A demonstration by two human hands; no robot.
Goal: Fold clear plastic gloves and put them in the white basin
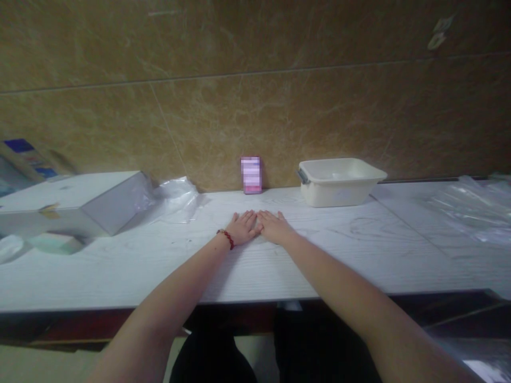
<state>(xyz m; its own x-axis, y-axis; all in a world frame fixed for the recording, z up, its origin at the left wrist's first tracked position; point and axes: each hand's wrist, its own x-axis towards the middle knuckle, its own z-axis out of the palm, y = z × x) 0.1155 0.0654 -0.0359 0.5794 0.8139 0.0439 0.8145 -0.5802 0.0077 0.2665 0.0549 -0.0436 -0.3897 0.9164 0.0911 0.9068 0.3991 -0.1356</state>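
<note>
Both my arms reach forward over a white table [159, 266]. My left hand [244, 227] lies flat on the tabletop, fingers stretched out, with a red bead bracelet [227, 238] on the wrist. My right hand [274, 225] lies flat beside it, fingers out, its thumb side touching the left hand. Neither hand holds anything. A small pink and white box [251, 175] stands against the wall just beyond my fingertips. A cream plastic tub [339, 182] with grey handles sits to the right of that box.
A white cardboard box [75, 205] lies at the left with crumpled clear plastic [178, 199] beside it. Clear plastic sheeting [467, 210] covers the table's right end. A brown marbled tile wall [255, 96] backs the table. The front table edge [239, 304] runs near my elbows.
</note>
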